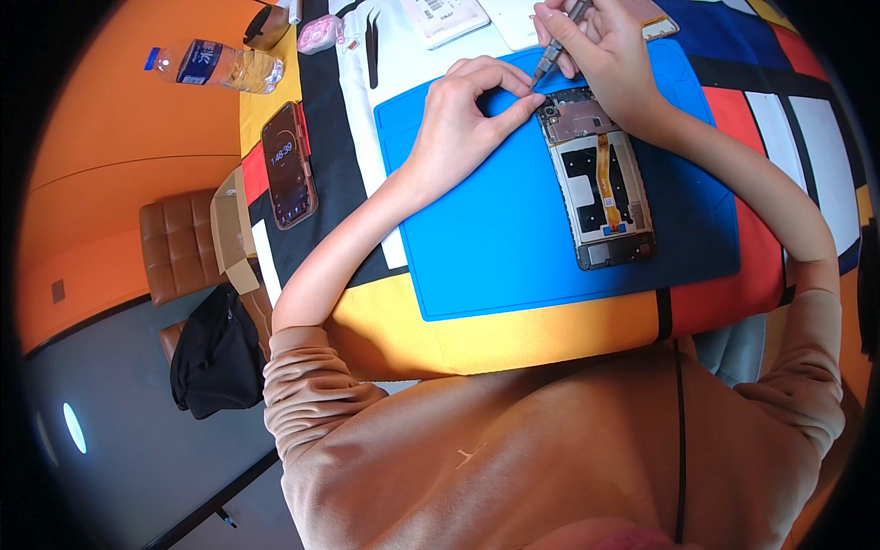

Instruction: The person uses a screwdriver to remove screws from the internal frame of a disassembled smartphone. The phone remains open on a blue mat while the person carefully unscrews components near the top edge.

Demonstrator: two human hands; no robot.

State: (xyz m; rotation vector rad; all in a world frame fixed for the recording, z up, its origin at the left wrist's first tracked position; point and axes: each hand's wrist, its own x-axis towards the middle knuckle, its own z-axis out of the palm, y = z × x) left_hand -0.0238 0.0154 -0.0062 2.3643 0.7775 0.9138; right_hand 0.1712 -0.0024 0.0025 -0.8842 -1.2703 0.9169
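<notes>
An opened smartphone [600, 179] with its back cover off lies on a blue work mat [513, 247], showing its frame, an orange flex cable and dark boards. My left hand [467, 110] rests on the mat with its fingertips pinched against the phone's top left corner. My right hand [596, 46] grips a thin grey screwdriver [555, 50] whose tip points down at that same corner.
A second phone [289, 165] with a lit screen lies at the left on the colour-block tablecloth [550, 335]. Black tweezers [371, 46], a pink round case [321, 32], a plastic water bottle [215, 66] and white packets [445, 16] sit at the far side. Brown chair [179, 243] and black bag [215, 353] stand left.
</notes>
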